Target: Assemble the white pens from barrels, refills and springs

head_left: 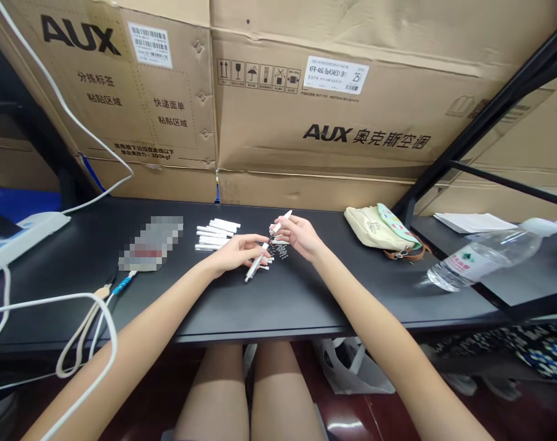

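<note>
Between my hands, over the dark desk, is a white pen in two parts with a dark refill showing at the gap. My left hand point(240, 252) is closed on the white pen barrel point(258, 262), whose clicker end points down toward me. In the fingers of my right hand point(298, 235) is the white pen tip section point(282, 223), pointing up and away. Left of my hands lie several white pen barrels point(216, 233) in a row. Small dark springs point(282, 252) and short white pieces point(268, 263) are scattered beneath my hands, partly hidden by them.
A blurred-out phone point(152, 244) with a cable lies to the left, near a white power strip point(27, 236). On the right are a cream pouch point(374, 228) and a water bottle point(485, 254) lying on its side. Large cardboard boxes point(269, 135) stand behind the desk point(278, 306).
</note>
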Demonstrator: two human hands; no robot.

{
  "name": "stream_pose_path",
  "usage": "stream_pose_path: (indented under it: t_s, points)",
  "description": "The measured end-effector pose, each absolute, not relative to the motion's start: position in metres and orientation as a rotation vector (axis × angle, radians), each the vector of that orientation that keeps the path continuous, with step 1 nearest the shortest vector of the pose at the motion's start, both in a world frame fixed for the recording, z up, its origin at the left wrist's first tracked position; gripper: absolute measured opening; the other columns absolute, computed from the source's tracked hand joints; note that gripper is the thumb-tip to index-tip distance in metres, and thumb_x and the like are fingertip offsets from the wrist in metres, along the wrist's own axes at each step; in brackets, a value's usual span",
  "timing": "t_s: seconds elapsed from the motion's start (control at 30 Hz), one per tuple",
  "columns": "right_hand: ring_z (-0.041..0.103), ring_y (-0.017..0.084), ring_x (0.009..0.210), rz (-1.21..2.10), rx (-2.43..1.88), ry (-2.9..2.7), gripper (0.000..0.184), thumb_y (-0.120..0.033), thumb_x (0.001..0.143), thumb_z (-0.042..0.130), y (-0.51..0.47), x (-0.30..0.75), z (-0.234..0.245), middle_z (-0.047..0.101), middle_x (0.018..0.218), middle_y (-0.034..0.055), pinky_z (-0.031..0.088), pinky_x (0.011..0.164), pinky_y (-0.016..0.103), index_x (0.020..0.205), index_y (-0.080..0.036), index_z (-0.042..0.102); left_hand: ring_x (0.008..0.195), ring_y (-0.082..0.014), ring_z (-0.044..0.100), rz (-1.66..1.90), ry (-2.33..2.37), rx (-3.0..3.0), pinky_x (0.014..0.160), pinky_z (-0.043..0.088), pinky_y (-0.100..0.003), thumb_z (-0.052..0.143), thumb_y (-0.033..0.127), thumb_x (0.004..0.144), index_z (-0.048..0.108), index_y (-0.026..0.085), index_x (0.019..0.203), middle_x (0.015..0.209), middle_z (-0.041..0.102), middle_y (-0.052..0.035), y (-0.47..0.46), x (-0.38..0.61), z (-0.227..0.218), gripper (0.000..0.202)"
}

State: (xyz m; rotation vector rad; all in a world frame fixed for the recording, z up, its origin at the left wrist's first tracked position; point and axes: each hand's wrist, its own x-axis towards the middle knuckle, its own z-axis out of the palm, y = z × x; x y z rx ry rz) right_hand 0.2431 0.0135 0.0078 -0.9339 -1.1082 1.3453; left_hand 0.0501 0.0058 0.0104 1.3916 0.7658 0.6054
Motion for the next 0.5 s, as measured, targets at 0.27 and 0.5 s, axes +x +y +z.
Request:
stream_pose_path:
  t_s: [0.27, 0.5]
  points:
    - [0.056, 0.008, 0.064, 1.407, -0.948, -1.251, 0.028, -0.033, 0.06, 0.08, 0.0105, 0.2401, 0.0008, 0.066, 0.076, 0.003, 0.041, 0.051, 0.019, 0.079, -0.014, 0.07, 0.076, -0.0184, 0.065, 0.707, 0.859, 1.404, 0.063, 0.049, -0.027, 0.076, 0.038, 0.063, 0.062, 0.015, 0.096, 0.086, 0.071, -0.009, 0.0074, 0.0502, 0.0108, 0.043]
    - [0.055, 0.01, 0.049, 1.169, -1.06, -1.391, 0.037, -0.045, 0.059, 0.079, 0.0088, 0.2393, 0.004, 0.063, 0.057, 0.0009, 0.044, 0.045, 0.02, 0.069, -0.016, 0.058, 0.067, -0.014, 0.059, 0.763, 0.908, 1.436, 0.055, 0.046, -0.024, 0.076, 0.04, 0.062, 0.067, 0.013, 0.092, 0.084, 0.07, -0.0089, 0.0076, 0.0519, 0.0093, 0.042]
